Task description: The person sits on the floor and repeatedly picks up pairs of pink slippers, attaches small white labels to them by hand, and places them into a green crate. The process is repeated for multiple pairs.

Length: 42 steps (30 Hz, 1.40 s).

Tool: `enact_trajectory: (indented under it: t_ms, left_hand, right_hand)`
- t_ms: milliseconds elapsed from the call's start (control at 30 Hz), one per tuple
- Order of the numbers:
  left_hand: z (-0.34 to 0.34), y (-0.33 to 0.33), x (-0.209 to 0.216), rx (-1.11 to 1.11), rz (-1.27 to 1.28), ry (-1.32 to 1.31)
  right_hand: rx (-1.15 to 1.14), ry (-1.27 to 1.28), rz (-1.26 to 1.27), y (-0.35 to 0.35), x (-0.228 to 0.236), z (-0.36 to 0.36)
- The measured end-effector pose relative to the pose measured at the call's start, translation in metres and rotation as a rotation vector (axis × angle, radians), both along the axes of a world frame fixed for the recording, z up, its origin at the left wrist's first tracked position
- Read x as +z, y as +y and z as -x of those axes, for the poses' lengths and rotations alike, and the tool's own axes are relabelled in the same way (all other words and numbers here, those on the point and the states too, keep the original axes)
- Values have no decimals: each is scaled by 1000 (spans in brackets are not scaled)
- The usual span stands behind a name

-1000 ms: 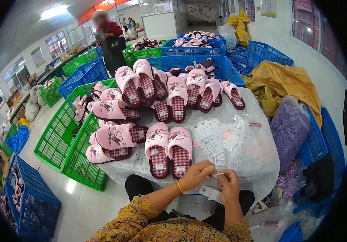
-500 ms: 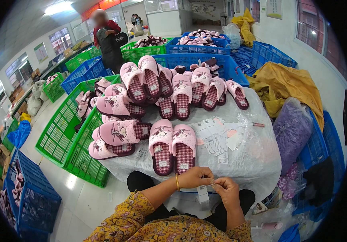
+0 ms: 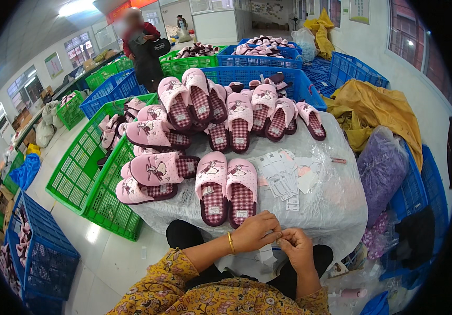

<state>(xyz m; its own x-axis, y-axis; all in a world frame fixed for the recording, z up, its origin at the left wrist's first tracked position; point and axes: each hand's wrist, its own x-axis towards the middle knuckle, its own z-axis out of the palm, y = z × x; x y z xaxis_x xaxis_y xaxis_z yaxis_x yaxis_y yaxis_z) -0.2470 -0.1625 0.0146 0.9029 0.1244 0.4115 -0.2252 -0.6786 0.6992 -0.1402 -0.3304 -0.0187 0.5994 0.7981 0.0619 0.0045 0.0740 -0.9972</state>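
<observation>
My left hand [image 3: 257,231] and my right hand [image 3: 296,248] meet in front of the near table edge, thumbs and fingers pinched together. A small white hang tag [image 3: 267,255] dangles just below them; its thin string, between my fingertips, is mostly hidden. Just beyond my left hand lies a pair of pink slippers, a left slipper [image 3: 212,186] and a right slipper [image 3: 242,189], side by side with heels toward me and dark checked insoles. To their right, white paper tags [image 3: 281,181] are spread loosely on the plastic-wrapped surface [image 3: 336,194].
More pink slippers [image 3: 155,168] are stacked at the left and far side. Green crates [image 3: 108,205] and a blue crate [image 3: 42,252] stand left. Yellow sacks [image 3: 373,110] and a purple bag [image 3: 383,163] sit right. A person [image 3: 144,47] stands behind the crates at far left.
My hands have shifted slightly upward and stay pinched together; the hang tag is now more hidden behind my left hand. The person at the back has changed arm position.
</observation>
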Motion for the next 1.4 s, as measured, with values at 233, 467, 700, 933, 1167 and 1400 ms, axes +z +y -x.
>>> enact_trajectory:
  t_ms: [233, 467, 700, 933, 1167, 1400]
  left_hand:
    - [9, -4, -6, 17, 101, 101]
    - [28, -21, -32, -83, 117, 223]
    - [26, -36, -91, -277, 125, 217]
    - [39, -22, -59, -257, 948, 482]
    - [48, -19, -80, -234, 1294, 365]
    - [50, -18, -84, -119, 1268, 384]
  right_hand:
    - [39, -31, 46, -1, -8, 0]
    - [190, 53, -65, -7, 30, 12]
    - [391, 135, -336, -5, 59, 9]
    - [161, 305, -505, 34, 91, -24]
    - [59, 418, -645, 41, 83, -55]
    - [-248, 200, -488, 38, 55, -55]
